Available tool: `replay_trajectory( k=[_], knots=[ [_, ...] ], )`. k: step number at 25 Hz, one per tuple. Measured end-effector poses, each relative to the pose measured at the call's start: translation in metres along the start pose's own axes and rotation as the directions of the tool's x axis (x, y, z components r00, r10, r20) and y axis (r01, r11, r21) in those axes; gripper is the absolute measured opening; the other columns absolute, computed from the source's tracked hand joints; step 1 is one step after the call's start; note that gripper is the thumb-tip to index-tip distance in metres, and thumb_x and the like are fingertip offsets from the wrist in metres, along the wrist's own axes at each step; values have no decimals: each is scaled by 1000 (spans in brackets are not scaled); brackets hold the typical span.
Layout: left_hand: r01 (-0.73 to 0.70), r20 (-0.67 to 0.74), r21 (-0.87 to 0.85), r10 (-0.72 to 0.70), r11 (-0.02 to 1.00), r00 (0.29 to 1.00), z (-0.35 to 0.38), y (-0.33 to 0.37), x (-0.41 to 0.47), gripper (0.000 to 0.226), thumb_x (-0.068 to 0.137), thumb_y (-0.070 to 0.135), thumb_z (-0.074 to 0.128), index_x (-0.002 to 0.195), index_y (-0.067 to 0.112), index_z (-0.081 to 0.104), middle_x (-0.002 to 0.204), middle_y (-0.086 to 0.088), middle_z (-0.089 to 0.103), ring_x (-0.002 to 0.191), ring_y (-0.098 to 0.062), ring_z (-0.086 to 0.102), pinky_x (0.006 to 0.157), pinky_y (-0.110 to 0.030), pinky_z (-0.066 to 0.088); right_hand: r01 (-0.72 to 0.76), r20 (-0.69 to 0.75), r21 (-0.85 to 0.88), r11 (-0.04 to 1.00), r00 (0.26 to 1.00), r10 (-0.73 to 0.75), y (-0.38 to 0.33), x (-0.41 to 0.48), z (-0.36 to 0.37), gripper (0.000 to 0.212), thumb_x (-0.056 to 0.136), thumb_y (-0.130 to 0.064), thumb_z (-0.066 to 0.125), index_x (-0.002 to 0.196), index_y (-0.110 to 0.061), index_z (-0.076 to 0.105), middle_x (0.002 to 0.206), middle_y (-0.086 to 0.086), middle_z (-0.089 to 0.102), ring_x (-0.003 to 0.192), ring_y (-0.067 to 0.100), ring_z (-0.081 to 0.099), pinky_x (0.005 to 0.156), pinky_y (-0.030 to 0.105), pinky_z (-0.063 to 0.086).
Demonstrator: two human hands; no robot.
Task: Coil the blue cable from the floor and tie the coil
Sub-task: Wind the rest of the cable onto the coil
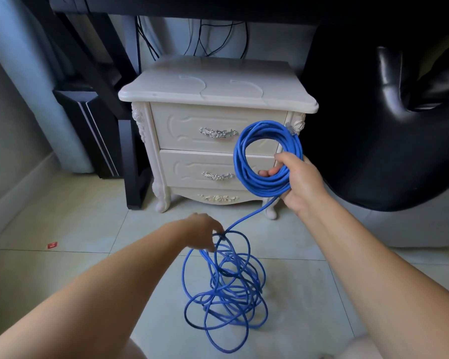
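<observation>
Right grip point(302, 182) curled round blue coil point(240, 156), left grip point(202, 234) pinching loose cable point(228, 286) above floor point(75, 216), white nightstand point(213, 84) behind.

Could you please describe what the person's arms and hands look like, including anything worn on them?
The left hand and the right hand are both bare, with no gloves. No ring, watch or bracelet shows on the fingers or wrists. Both arms are uncovered right up to the picture's edge, with no sleeve in view. No tattoos, markings or bandages can be seen on them.

White nightstand point(218, 94) (two drawers) stands on tiled floor point(70, 218), black chair point(389, 130) to its right, red scrap point(52, 245) well left.
</observation>
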State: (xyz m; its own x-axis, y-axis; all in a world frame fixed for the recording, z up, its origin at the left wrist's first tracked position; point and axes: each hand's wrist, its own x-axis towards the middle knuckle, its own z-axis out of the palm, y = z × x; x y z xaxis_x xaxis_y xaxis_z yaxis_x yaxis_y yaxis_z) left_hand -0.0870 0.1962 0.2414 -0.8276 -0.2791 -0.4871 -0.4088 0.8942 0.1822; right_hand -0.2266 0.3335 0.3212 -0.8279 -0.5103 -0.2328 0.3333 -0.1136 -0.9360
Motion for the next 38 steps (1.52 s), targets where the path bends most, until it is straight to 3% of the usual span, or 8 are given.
replay_trajectory(
  k=[4,6,9,15,20,29,33,38],
  knots=[
    [63,-107,-237,-91,969,990,8,-1,11,24,95,31,57,117,22,63,105,-8,61,84,-17,60,73,-29,49,-1,-34,97,995,999,5,-8,1,-5,6,91,-8,54,96,-8,50,47,3,53,55,22,69,57,34,58],
    [122,-28,-528,-160,841,987,11,-2,13,15,98,29,50,107,20,58,88,-6,62,65,-16,65,61,-30,56,-5,-57,150,989,998,14,-14,2,-10,6,93,-9,55,96,-7,50,47,4,53,54,22,69,62,36,60],
    [14,-153,-729,-182,685,971,5,-1,15,12,98,30,54,93,18,54,77,-9,61,63,-18,62,54,-27,55,5,-112,147,989,994,11,-21,4,-17,4,93,-7,54,90,-9,52,45,3,53,50,21,67,63,36,59],
    [-253,-325,-893,-145,373,934,-26,1,4,25,93,40,59,104,18,60,99,-5,72,89,-16,67,79,-31,52,-6,-173,-246,969,984,-38,-10,11,-29,8,94,-5,49,92,-12,54,57,11,50,43,20,64,53,30,53],
    [-307,-353,-903,-110,300,929,-42,5,-9,32,88,48,61,113,27,65,109,-2,73,103,-11,68,90,-32,54,-36,-43,-520,853,999,16,12,10,-22,14,91,-5,50,103,-10,56,54,10,53,40,20,63,55,31,50],
    [-364,-415,-834,-37,415,909,-54,22,-6,75,73,42,82,138,23,49,109,10,69,103,-3,65,95,-23,50,131,250,-748,650,964,93,31,-4,3,15,89,-11,52,100,-17,61,53,9,62,51,25,67,56,28,49],
    [-340,-369,-591,130,732,920,-63,30,-13,69,70,48,81,131,29,55,110,12,68,103,-4,63,96,-22,45,219,400,-708,671,908,125,32,-9,4,22,93,-10,51,106,-22,63,68,9,67,49,19,64,54,26,53],
    [-244,-381,-200,154,949,912,-66,36,-16,77,71,30,82,138,34,46,112,5,67,100,-17,61,82,-26,45,140,382,-619,773,913,141,35,-8,0,15,83,-6,67,96,-15,67,70,5,67,58,17,62,62,31,57]
  ],
)
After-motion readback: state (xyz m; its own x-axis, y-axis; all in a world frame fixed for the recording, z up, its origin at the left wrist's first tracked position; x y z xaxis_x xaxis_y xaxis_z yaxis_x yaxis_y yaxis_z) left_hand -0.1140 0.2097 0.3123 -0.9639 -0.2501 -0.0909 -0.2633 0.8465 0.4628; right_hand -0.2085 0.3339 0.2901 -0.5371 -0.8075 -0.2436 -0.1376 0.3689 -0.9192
